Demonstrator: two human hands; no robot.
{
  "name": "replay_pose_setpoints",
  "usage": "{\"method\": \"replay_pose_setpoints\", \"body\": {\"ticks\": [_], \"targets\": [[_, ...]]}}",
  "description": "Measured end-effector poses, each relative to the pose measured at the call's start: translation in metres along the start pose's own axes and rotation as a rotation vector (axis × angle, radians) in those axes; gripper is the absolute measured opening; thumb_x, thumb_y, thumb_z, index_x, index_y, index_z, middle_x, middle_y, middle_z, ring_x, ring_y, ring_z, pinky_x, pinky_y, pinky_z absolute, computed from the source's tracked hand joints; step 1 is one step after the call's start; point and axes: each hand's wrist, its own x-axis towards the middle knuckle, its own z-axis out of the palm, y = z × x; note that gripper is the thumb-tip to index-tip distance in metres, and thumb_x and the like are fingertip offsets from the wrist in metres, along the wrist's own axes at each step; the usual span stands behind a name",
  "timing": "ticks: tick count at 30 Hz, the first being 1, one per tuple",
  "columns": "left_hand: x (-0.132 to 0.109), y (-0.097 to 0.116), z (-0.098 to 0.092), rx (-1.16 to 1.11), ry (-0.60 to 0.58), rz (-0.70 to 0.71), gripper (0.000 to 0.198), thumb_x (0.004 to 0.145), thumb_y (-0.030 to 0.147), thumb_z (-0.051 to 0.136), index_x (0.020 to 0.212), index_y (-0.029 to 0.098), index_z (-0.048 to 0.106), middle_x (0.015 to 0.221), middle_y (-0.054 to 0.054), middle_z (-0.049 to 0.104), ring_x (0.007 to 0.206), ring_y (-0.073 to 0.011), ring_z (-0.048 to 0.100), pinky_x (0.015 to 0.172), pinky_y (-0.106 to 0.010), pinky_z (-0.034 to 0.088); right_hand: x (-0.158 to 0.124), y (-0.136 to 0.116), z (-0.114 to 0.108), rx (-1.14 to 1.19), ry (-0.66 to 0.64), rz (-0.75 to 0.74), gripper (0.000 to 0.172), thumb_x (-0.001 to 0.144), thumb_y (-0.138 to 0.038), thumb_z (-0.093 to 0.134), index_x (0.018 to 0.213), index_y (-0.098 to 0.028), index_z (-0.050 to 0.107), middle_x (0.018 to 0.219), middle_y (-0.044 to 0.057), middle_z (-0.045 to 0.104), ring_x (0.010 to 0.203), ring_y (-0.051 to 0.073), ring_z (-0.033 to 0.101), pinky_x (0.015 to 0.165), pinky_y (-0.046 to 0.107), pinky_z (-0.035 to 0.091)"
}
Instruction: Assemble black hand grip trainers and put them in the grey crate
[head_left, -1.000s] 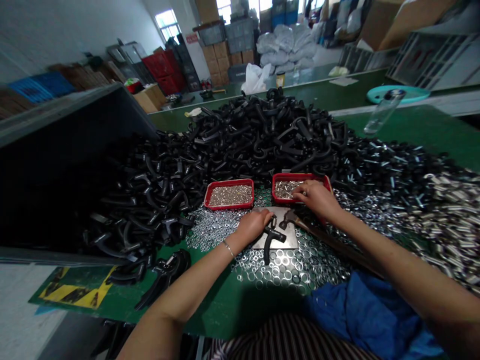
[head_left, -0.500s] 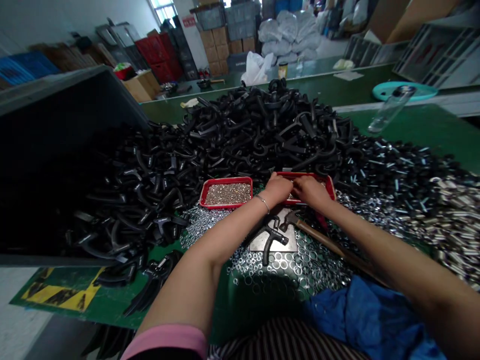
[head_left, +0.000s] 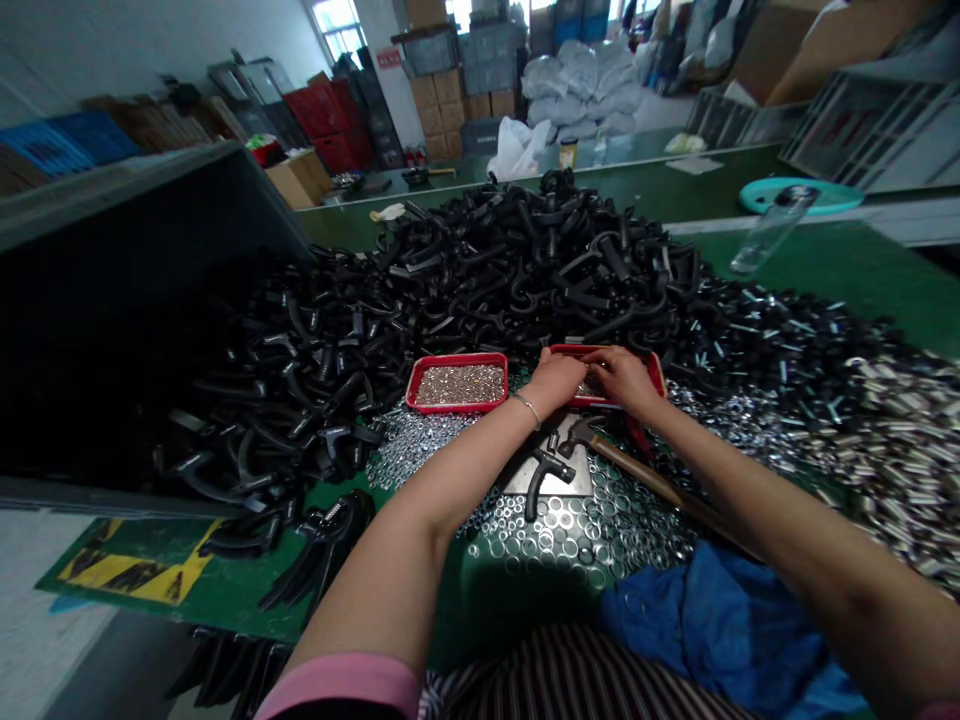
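Over the right red tray [head_left: 660,375] my two hands work close together. My left hand [head_left: 559,378], with a bracelet at the wrist, is closed; its fingertips are hidden. My right hand [head_left: 627,380] has its fingers bent in a pinch beside the left fingertips; whatever they hold is too small to make out. Just below the hands, a black forked plastic part [head_left: 537,490] lies on a metal plate [head_left: 581,483]. A claw hammer [head_left: 637,468] rests to its right, head on the plate. The left red tray [head_left: 457,408] holds small metal pieces.
A large heap of black plastic parts [head_left: 495,260] rises behind the trays. Metal rings [head_left: 570,540] lie scattered in front. Metal sleeves [head_left: 900,440] are piled at right. A dark bin [head_left: 135,350] stands left; a clear bottle [head_left: 772,230] lies back right. Blue cloth [head_left: 697,620] hangs near my lap.
The view has shifted slightly. The fingers of my right hand have lifted and bent more over the tray, while my left hand stays in nearly the same place.
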Motion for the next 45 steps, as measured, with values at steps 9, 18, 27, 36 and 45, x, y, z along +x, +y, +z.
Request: {"method": "replay_pose_setpoints", "body": {"ticks": [9, 18, 27, 36, 45], "targets": [[-0.018, -0.011, 0.003, -0.163, 0.134, -0.065, 0.019, 0.094, 0.017, 0.051, 0.106, 0.014, 0.065, 0.103, -0.011, 0.072, 0.103, -0.0257, 0.065, 0.096, -0.041, 0.042, -0.064, -0.043, -0.002, 0.247, -0.297, -0.061, 0.019, 0.093, -0.034, 0.054, 0.087, -0.020, 0.065, 0.084, 0.003, 0.071, 0.076, 0.018, 0.064, 0.072, 0.029, 0.047], [-0.109, -0.023, 0.022, -0.542, 0.465, -0.176, 0.014, 0.094, 0.017, 0.052, 0.099, 0.017, 0.066, 0.099, -0.006, 0.068, 0.100, -0.0187, 0.060, 0.095, -0.032, 0.045, -0.072, -0.044, 0.019, 0.084, -0.357, -0.013, 0.018, 0.096, -0.032, 0.053, 0.089, -0.021, 0.066, 0.084, 0.002, 0.072, 0.076, 0.018, 0.065, 0.072, 0.027, 0.044], [-0.074, -0.025, 0.002, -0.331, 0.340, -0.042, 0.020, 0.094, 0.016, 0.050, 0.104, 0.016, 0.068, 0.104, -0.008, 0.069, 0.103, -0.0200, 0.059, 0.095, -0.032, 0.044, -0.067, -0.072, 0.024, -0.406, -0.374, -0.234, 0.019, 0.097, -0.023, 0.050, 0.092, -0.014, 0.066, 0.090, 0.016, 0.072, 0.081, 0.025, 0.067, 0.071, 0.031, 0.044], [0.002, -0.021, 0.000, 0.042, -0.054, 0.077, 0.025, 0.089, 0.008, 0.051, 0.097, 0.009, 0.074, 0.103, -0.018, 0.073, 0.103, -0.0293, 0.063, 0.098, -0.048, 0.039, -0.088, -0.054, -0.015, -0.444, -0.351, -0.240, 0.021, 0.098, -0.033, 0.052, 0.108, -0.017, 0.061, 0.104, 0.012, 0.070, 0.090, 0.024, 0.066, 0.075, 0.031, 0.049], [-0.018, -0.009, 0.000, -0.062, 0.333, -0.005, 0.021, 0.095, 0.011, 0.045, 0.107, 0.005, 0.060, 0.097, -0.017, 0.069, 0.089, -0.0244, 0.064, 0.091, -0.041, 0.044, -0.145, -0.014, -0.035, -0.460, -0.356, -0.146, 0.013, 0.091, -0.031, 0.053, 0.088, -0.019, 0.055, 0.091, 0.013, 0.065, 0.091, 0.029, 0.063, 0.080, 0.038, 0.050]]}}
